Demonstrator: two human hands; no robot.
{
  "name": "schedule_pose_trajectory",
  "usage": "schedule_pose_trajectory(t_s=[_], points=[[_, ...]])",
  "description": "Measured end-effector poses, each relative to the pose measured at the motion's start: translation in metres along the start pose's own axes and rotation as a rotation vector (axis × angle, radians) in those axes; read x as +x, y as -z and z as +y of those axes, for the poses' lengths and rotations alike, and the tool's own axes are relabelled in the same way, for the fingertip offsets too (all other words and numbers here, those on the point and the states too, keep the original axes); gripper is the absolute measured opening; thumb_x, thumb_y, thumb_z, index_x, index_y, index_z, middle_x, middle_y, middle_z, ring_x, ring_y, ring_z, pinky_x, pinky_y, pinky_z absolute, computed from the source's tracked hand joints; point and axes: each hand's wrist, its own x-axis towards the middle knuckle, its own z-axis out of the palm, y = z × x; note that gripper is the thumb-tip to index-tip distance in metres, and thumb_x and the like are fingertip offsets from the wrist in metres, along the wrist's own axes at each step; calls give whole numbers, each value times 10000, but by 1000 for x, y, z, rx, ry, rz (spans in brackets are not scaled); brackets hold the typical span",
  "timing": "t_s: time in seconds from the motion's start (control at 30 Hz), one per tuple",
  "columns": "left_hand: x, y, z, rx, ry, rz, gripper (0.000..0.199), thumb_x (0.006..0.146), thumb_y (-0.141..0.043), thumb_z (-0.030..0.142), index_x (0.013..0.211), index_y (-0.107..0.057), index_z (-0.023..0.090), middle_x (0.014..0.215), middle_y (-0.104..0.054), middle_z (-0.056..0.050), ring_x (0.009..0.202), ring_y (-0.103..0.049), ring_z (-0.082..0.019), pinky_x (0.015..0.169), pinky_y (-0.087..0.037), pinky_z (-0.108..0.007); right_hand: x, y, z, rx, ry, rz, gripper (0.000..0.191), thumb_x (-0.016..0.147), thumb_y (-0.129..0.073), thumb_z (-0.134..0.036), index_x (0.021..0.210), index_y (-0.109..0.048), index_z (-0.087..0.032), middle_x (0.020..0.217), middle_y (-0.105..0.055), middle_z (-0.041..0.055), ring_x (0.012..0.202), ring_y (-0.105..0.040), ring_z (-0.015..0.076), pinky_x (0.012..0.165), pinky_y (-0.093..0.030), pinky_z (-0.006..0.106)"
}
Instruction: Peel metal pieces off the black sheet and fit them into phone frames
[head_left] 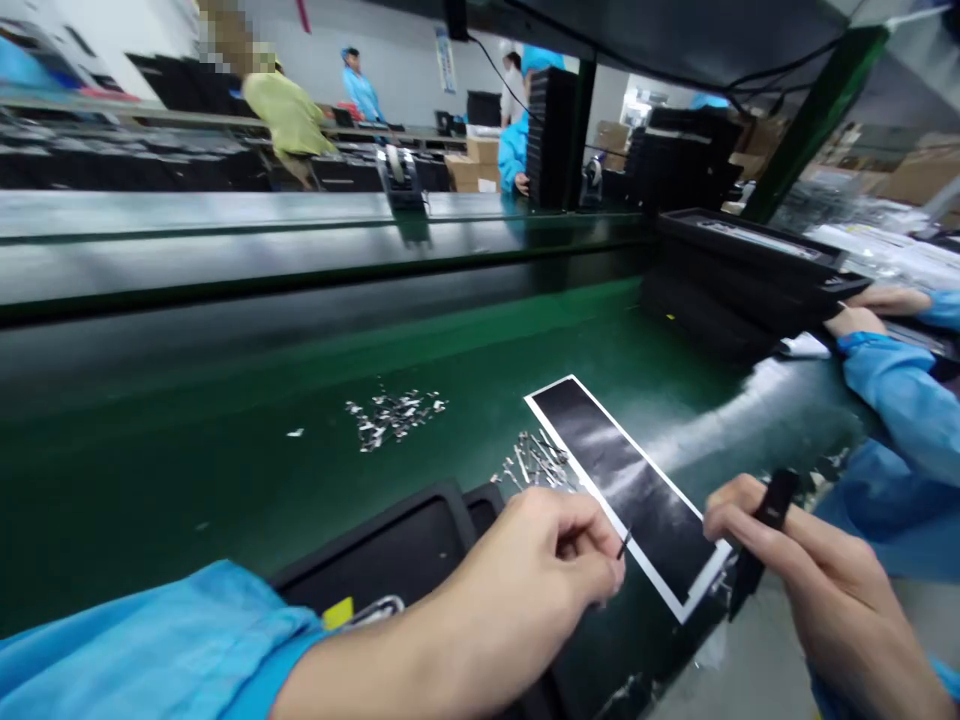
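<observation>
My left hand (555,550) pinches a small thin dark piece (625,543) over the left edge of a long black sheet with a white border (622,470). The sheet lies on the green table (247,430). At the sheet's near right corner, my right hand (795,560) is closed around a black handled tool (778,498); its tip is hidden. Small thin strips (534,462) lie beside the sheet's left edge. Farther left is a scattered pile of small black and white bits (391,415).
Black trays (375,545) lie under my left forearm. Stacked black trays (735,280) stand at the back right, where a co-worker's hands (862,310) reach in. A tape dispenser (401,175) stands on the rear ledge. Other people work beyond.
</observation>
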Motion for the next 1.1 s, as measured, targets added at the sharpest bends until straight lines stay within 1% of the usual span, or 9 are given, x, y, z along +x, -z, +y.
schedule_pose_trajectory(t_s=[0.07,0.1,0.23,0.33,0.43,0.6,0.8,0.97,1.1], points=[[0,-12,-8,288,-139,-20,131,732,-471,126,612,-502,169,589,-498,27,582,-461,-122,533,-344,-212,-11,11,7,-160,-15,128,264,797,-555,-427,629,-605,-229,654,-584,-16,596,-522,109,519,-409,184],[0,-18,-13,462,-267,-25,128,740,-464,114,652,-539,169,649,-560,10,620,-506,-137,566,-377,-221,-16,15,11,-193,-38,167,254,788,-566,-430,638,-618,-231,655,-599,-19,593,-533,108,518,-416,180],[9,-39,-31,1038,-791,-69,161,755,-495,86,797,-647,121,918,-687,-111,804,-618,-221,710,-448,-290,-31,21,27,-130,-147,165,177,748,-621,-405,729,-673,-238,786,-676,-7,747,-618,146,649,-481,201],[18,-50,-37,1223,-966,-29,187,797,-506,125,863,-676,82,1050,-666,-156,962,-612,-272,809,-447,-331,-36,22,36,-112,-194,174,145,693,-676,-381,707,-691,-237,767,-689,-1,745,-633,156,669,-489,217],[23,-54,-40,1279,-983,7,217,834,-486,154,852,-696,105,1072,-663,-143,1022,-597,-287,895,-414,-370,-39,20,42,-80,-229,214,126,687,-691,-366,722,-696,-246,769,-691,-7,739,-635,150,679,-494,221],[24,-53,-44,1273,-1004,-49,239,853,-466,141,895,-698,101,1116,-634,-163,1009,-609,-291,930,-397,-419,-44,8,48,44,-269,182,152,695,-693,-391,734,-684,-243,724,-678,-10,658,-632,139,592,-510,209],[26,-53,-45,1299,-1018,-99,282,893,-420,179,938,-689,107,1133,-627,-156,1113,-550,-273,1005,-345,-437,-44,4,49,64,-317,173,149,691,-700,-378,706,-689,-230,735,-681,6,684,-636,143,614,-509,199],[31,-58,-52,1313,-1079,-54,279,860,-419,149,866,-695,103,1072,-657,-165,1053,-587,-288,986,-360,-431,-45,4,46,46,-349,211,164,675,-710,-397,686,-687,-235,709,-674,-4,674,-627,130,614,-490,181],[35,-65,-65,1249,-1142,31,262,834,-438,149,816,-695,101,1015,-673,-186,1028,-596,-309,1017,-293,-457,-46,3,48,56,-375,223,176,656,-722,-396,679,-693,-224,695,-671,11,667,-620,146,603,-490,203]])
